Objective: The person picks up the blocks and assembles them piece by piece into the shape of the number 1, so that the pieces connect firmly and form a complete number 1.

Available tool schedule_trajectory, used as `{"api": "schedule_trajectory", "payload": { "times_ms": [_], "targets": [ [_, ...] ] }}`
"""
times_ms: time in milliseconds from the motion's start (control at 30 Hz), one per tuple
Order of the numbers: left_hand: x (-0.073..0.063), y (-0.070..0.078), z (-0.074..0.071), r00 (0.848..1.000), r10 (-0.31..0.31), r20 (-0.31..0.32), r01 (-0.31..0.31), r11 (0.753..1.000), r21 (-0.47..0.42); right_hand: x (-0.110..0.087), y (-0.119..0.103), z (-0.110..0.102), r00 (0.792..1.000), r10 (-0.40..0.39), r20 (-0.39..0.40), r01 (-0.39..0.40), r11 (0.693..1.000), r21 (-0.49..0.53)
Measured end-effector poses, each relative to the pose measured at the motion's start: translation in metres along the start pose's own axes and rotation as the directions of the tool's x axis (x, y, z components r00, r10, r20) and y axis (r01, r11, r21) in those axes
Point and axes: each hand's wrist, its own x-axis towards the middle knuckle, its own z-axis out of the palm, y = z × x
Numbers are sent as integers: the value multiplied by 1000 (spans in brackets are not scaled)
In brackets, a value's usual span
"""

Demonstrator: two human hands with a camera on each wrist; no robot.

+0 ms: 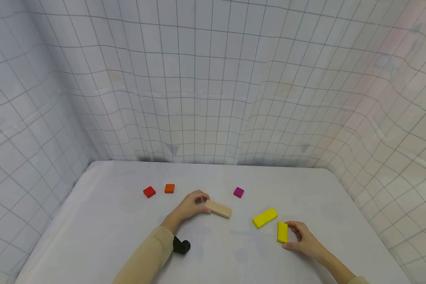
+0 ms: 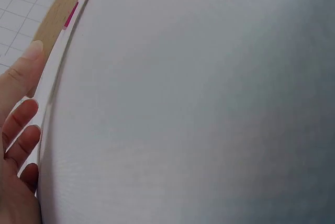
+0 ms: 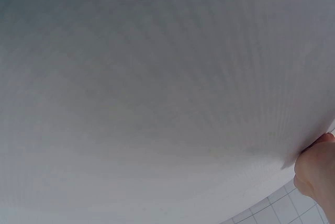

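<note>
My left hand (image 1: pixel 189 205) pinches the left end of a plain wooden block (image 1: pixel 218 209) between thumb and fingers. In the left wrist view the thumb lies along this wooden block (image 2: pixel 62 12), while the other fingers curl below. Over on the right, my right hand (image 1: pixel 305 240) grips a short yellow block (image 1: pixel 282 232), thumb at its near end and fingers at its far end. A longer yellow block (image 1: pixel 265 218) lies at a slant just to the left of it. The right wrist view catches only part of the right hand (image 3: pixel 316 169), with its block hidden.
A red block (image 1: pixel 149 192) and an orange block (image 1: pixel 169 188) lie at the back left of the white-covered table (image 1: pixel 103 221). Behind the wooden block is a small purple block (image 1: pixel 238 192). A dark object (image 1: pixel 182 246) shows by the left sleeve. Gridded cloth (image 1: pixel 213 98) surrounds the table.
</note>
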Motion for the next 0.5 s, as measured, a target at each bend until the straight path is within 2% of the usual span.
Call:
{"api": "schedule_trajectory", "payload": {
  "times_ms": [167, 500],
  "targets": [
    [-4, 2, 1, 999, -8, -36, 8, 1000, -5, 0, -1, 0, 1000, 11, 0, -11, 1000, 3],
    [-16, 5, 0, 997, 22, -72, -24, 999, -25, 0, 0, -1, 1000, -15, 11, 15, 1000, 2]
  ]
}}
